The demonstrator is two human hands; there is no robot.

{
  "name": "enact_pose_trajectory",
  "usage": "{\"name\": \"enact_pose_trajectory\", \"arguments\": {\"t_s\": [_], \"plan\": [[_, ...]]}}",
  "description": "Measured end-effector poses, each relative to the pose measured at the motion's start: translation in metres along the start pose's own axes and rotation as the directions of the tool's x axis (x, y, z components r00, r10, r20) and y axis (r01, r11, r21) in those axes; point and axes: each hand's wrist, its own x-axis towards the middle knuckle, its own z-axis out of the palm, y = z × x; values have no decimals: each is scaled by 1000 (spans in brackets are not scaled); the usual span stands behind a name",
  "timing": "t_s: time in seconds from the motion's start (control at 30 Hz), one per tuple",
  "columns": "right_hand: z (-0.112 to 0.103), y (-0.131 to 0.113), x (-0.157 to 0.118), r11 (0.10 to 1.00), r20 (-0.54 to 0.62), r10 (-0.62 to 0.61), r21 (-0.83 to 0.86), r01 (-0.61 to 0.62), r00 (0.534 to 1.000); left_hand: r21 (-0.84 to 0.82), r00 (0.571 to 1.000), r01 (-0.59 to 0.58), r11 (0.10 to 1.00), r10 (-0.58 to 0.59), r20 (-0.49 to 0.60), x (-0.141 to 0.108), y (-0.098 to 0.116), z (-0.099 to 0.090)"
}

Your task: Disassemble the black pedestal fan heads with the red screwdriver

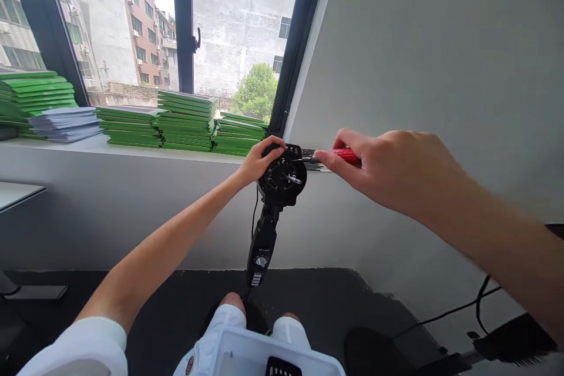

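Here was the danger: the screwdriver point(346, 156) pointed sideways across the face of the fan point(282, 191), its tip just beside the left hand point(259, 161)! A slip, from a poor bite or a skewed push, could have jabbed that hand. Left fingers clasped the fan's upper rim; a loose hold there might have let it swivel. Right hand point(392, 165), fingers wrapped snugly round the screwdriver; whether the tip sat in a screw, impossible to tell. The fan itself topped its column point(263, 241), in front of the sill point(94, 145). Down on the lap point(211, 335), a shifting leg could have spilled the tray point(247, 352)!

The count: two hands, one screwdriver, one fan, one shaft point(293, 178), one column, one knob point(261, 261), one tray, one black part point(282, 367) in it, one pale stack point(68, 123), three green stacks point(185, 123) to its right, and more far left, too jumbled to number.
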Motion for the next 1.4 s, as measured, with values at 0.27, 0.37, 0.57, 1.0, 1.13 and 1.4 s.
{"name": "enact_pose_trajectory", "arguments": {"t_s": [0.27,0.37,0.57,1.0,1.13,1.4], "plan": [[-3,-6,-4,991,1,42,-124,-42,999,18,1000,19,1000,-19,-5,1,-1,0],[-3,-6,-4,999,24,22,-29,-21,999,42,1000,7,999,-7,-7,0,0,0],[-5,-9,-4,1000,5,1,20,-1,1000,26,1000,-7,1000,7,-12,0,0,2],[-4,-13,-2,993,-46,56,-103,-61,997,33,1000,15,999,-16,23,2,-1,-2],[-3,-7,1,993,35,-25,114,21,999,8,1000,-21,1000,20,17,2,-2,-2],[-1,-14,-6,996,-37,70,-59,-72,997,43,1000,-9,999,9,0,3,0,-1]]}}
